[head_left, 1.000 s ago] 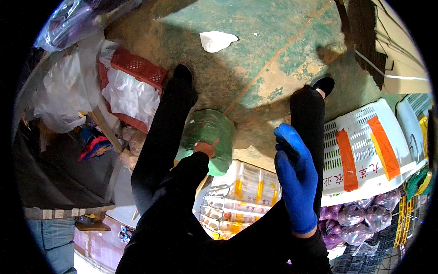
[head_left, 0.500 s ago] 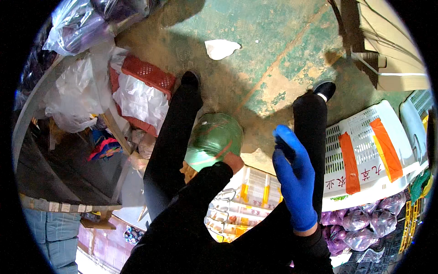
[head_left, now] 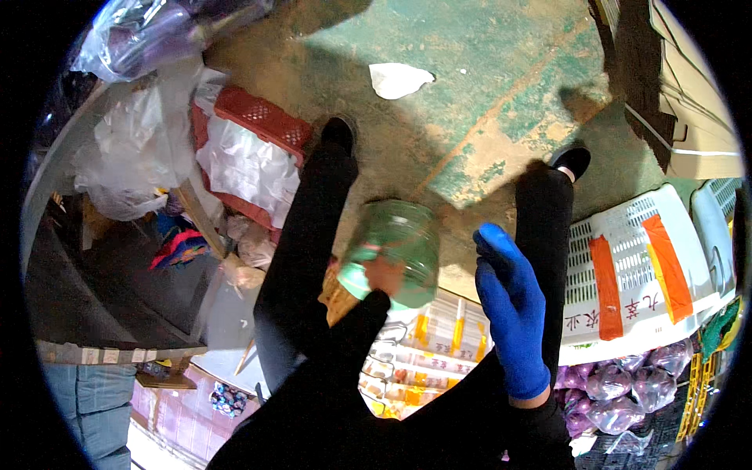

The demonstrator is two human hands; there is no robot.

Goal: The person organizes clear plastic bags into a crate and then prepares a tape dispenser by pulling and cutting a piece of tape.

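Note:
Between my legs is a round, shiny green object [head_left: 403,235], with a paler green patch low on its left; its exact kind cannot be made out. My bare left hand [head_left: 384,274] overlaps the lower part of that object. Motion smears its fingers, so their closure and any contact do not show clearly. To the right, my right hand [head_left: 511,305] wears a blue knit glove and holds nothing. Its fingers are stretched out and the thumb stands apart, near my right leg.
A red crate [head_left: 262,117] with white plastic sheeting stands beside my left leg. White crates with orange tape [head_left: 627,274] are at the right, above bagged purple produce [head_left: 627,384]. A white scrap [head_left: 399,81] lies on the worn green floor [head_left: 486,47]. Flat cardboard [head_left: 693,102] stands far right.
My left hand has shifted from the green object's lower right edge to over its lower middle. The gloved hand keeps nearly the same pose. Most of the surroundings have slid slightly right in view.

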